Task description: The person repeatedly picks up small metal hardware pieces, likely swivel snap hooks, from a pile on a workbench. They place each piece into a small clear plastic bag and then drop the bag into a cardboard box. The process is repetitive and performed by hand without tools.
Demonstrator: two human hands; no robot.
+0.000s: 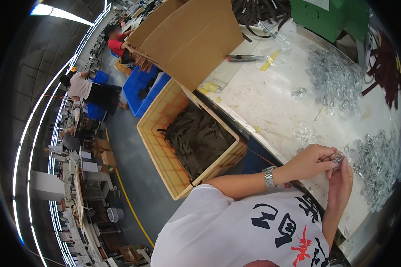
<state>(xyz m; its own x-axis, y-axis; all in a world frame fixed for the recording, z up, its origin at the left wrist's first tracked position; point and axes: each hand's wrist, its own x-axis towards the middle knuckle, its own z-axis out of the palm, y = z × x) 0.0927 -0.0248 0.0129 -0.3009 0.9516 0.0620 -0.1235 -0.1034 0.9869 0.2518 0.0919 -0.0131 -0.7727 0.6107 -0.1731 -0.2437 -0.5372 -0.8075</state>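
Observation:
My left hand (309, 164), with a metal-band watch on its wrist, pinches a small silvery metal ring (338, 158). My right hand (340, 182) meets it at the fingertips and grips the same small metal piece; the fingers partly hide it. The hands are over the near edge of a white worktable (254, 100). Just beyond my right hand lies a big pile of metal snap hooks (381, 167), some in clear plastic. A second pile of similar clasps (334, 78) lies farther up the table, beside a few loose ones (299, 93).
A yellow crate (187, 192) of dark strips stands left of the table. On the table are a cardboard box (193, 40), a utility knife (245, 58), a green box (320, 16) and dark red strips (384, 70). Blue bins and two co-workers are farther off.

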